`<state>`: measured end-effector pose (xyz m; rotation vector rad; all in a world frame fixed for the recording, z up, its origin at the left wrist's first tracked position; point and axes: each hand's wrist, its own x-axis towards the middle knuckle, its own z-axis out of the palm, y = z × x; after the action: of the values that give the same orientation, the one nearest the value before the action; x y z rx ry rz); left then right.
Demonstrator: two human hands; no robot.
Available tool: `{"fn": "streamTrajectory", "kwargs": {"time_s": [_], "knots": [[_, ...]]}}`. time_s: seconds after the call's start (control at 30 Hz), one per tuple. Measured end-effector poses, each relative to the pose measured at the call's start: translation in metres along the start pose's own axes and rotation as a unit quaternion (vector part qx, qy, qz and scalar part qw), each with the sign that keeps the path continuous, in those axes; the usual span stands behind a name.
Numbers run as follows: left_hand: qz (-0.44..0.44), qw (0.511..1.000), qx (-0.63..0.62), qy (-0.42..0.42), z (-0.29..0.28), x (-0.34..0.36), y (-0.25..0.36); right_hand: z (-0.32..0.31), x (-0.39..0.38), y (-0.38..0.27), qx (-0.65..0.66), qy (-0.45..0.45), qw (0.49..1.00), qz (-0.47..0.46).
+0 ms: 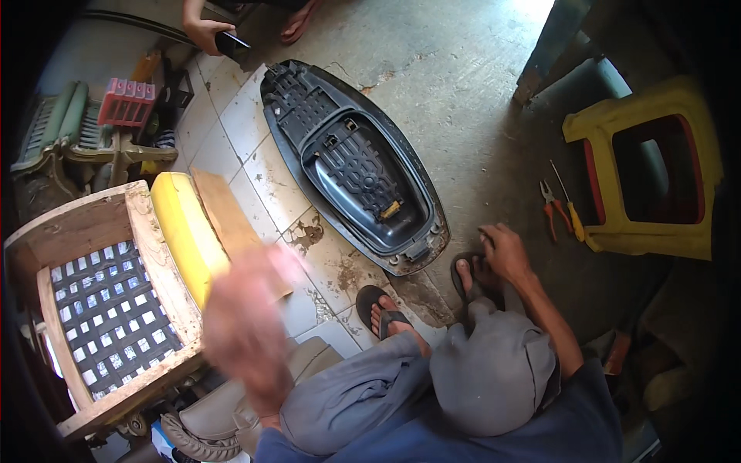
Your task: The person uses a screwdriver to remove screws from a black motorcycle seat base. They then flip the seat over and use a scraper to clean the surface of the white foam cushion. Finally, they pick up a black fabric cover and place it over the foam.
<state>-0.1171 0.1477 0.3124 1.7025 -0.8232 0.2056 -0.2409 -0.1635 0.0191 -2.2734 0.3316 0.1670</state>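
Left grip (247, 328) is too blurred to tell; right grip (505, 253), loosely spread, hovers near one foot. One upturned motorcycle seat base (363, 170) straddles the tiled floor's edge (258, 181), long axis slanting down toward the person's feet. One pliers (550, 212), one screwdriver (575, 220), one yellow stool (656, 239).

Black seat base (359, 174), ribbed, on floor (463, 116)

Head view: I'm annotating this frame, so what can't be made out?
In the head view:
Left hand: blur hides its fingers and anything held.
Black ribbed plastic shell: its downward side, hidden by the shell itself.
Flat brown board: left hand covers part.
Other person's hand: upper edge cuts off most of that person.
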Motion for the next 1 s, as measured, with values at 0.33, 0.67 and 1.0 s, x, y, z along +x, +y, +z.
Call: {"fn": "streamTrajectory", "kwargs": {"time_s": [0.33, 0.67, 1.0], "knots": [[0.106, 0.797, 0.328, -0.496, 0.103, 0.06, 0.061, 0.008, -0.001, 0.051, -0.079, 0.003, 0.997, -0.018], [-0.283, 0.682, 0.3, -0.605, 0.02, 0.021, -0.071, -0.077, 0.006, 0.117, -0.275, 0.089, 0.943, 0.168], [-0.026, 0.71, 0.521, -0.473, 0.051, -0.128, -0.208, -0.034, 0.029, 0.113, -0.044, 0.151, 0.975, 0.156]]}}
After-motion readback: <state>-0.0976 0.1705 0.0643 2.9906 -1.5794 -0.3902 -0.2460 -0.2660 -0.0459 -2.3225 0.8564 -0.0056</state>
